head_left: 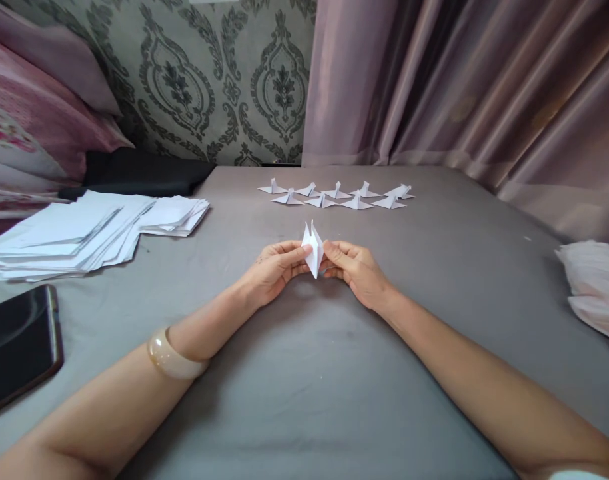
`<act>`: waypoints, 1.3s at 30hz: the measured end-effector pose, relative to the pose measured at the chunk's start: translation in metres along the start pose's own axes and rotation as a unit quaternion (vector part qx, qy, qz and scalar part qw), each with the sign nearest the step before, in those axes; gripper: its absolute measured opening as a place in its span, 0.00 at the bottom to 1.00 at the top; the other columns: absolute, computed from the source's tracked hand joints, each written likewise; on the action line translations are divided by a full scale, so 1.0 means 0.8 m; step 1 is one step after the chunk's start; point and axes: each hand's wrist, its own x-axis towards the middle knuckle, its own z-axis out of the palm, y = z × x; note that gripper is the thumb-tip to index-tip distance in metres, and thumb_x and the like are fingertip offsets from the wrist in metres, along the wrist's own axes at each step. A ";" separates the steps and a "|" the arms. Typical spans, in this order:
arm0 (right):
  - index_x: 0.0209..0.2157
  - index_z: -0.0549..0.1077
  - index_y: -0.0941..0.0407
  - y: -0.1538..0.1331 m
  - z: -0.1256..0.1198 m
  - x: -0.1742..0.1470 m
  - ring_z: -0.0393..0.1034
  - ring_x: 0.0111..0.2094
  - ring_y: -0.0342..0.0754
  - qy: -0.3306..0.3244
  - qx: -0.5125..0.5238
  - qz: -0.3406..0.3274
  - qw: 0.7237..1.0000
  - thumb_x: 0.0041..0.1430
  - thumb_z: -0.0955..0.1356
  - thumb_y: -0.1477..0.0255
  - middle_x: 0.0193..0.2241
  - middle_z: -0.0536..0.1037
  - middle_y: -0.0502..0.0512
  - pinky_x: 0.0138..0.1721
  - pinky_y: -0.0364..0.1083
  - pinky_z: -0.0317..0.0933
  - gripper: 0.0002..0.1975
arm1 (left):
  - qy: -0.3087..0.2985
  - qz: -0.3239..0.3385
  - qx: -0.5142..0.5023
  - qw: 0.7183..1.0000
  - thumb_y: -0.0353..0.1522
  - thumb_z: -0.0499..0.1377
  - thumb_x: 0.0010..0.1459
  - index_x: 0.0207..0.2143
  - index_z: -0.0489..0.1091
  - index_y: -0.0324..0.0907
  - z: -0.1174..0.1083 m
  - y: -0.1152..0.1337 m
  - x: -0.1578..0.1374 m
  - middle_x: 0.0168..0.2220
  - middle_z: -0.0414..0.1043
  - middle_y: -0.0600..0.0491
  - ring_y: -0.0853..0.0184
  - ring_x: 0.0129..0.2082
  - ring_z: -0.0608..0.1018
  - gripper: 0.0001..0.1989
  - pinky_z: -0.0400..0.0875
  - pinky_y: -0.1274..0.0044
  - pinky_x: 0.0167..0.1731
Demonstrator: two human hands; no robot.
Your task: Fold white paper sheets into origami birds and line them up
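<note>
A small piece of white origami paper (pixel 313 257), folded to a narrow diamond with two thin points at the top, is held upright above the middle of the table. My left hand (pixel 279 270) pinches it from the left, with the thumb lying across its front. From the other side, my right hand (pixel 357 270) grips its right edge between thumb and fingers. The fingertips behind the paper are partly hidden. Beyond my hands, several folded white paper cranes (pixel 357 201) stand in two rows.
The table (pixel 304 400) has a grey cover. Stacks of white paper sheets (pixel 64 230) lie at the left, with a dark phone (pixel 19 347) nearer me. Black cloth (pixel 144 170) sits behind the stacks. At the right edge is a crumpled white bundle (pixel 592 280); curtains (pixel 434 80) hang behind.
</note>
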 end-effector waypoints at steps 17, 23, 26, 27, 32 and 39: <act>0.25 0.71 0.56 0.008 0.005 0.001 0.65 0.25 0.42 0.090 -0.112 -0.106 0.984 0.48 0.71 0.66 0.22 0.72 0.48 0.28 0.44 0.60 0.08 | 0.010 0.029 0.073 0.997 0.36 0.67 0.50 0.31 0.77 0.39 0.008 0.002 -0.004 0.31 0.76 0.51 0.69 0.32 0.75 0.09 0.68 0.75 0.39; 0.26 0.74 0.56 0.002 0.000 0.001 0.68 0.27 0.44 0.057 -0.101 -0.055 0.992 0.50 0.69 0.65 0.23 0.74 0.50 0.30 0.45 0.62 0.08 | 0.062 0.038 0.133 0.989 0.37 0.67 0.48 0.29 0.77 0.39 0.010 0.002 -0.005 0.28 0.76 0.52 0.70 0.28 0.74 0.10 0.66 0.76 0.34; 0.29 0.73 0.55 0.000 -0.002 0.001 0.70 0.28 0.45 0.069 -0.076 -0.045 0.994 0.52 0.69 0.61 0.24 0.75 0.51 0.30 0.45 0.62 0.12 | 0.075 0.039 0.105 0.991 0.36 0.68 0.48 0.28 0.77 0.39 0.007 0.000 -0.002 0.29 0.76 0.52 0.71 0.28 0.73 0.09 0.66 0.77 0.34; 0.29 0.72 0.55 0.001 -0.001 0.002 0.69 0.28 0.45 0.087 -0.081 -0.061 0.991 0.50 0.70 0.60 0.25 0.75 0.51 0.30 0.45 0.62 0.13 | 0.083 0.036 0.092 0.992 0.36 0.68 0.47 0.28 0.77 0.39 0.006 0.000 -0.001 0.29 0.76 0.52 0.71 0.27 0.73 0.09 0.66 0.77 0.34; 0.28 0.74 0.55 0.010 0.005 0.000 0.69 0.29 0.45 0.097 -0.155 -0.123 0.975 0.48 0.72 0.60 0.27 0.77 0.52 0.33 0.46 0.64 0.12 | 0.108 0.034 0.064 0.992 0.35 0.69 0.45 0.26 0.77 0.39 0.004 -0.001 0.001 0.28 0.76 0.52 0.72 0.28 0.74 0.08 0.67 0.77 0.34; 0.25 0.76 0.56 0.007 0.008 -0.005 0.65 0.22 0.42 0.069 -0.183 -0.078 0.978 0.53 0.69 0.59 0.20 0.73 0.50 0.26 0.43 0.59 0.14 | 0.085 0.042 0.054 0.994 0.35 0.69 0.46 0.30 0.78 0.38 0.005 -0.001 0.000 0.31 0.78 0.50 0.68 0.31 0.76 0.10 0.68 0.75 0.38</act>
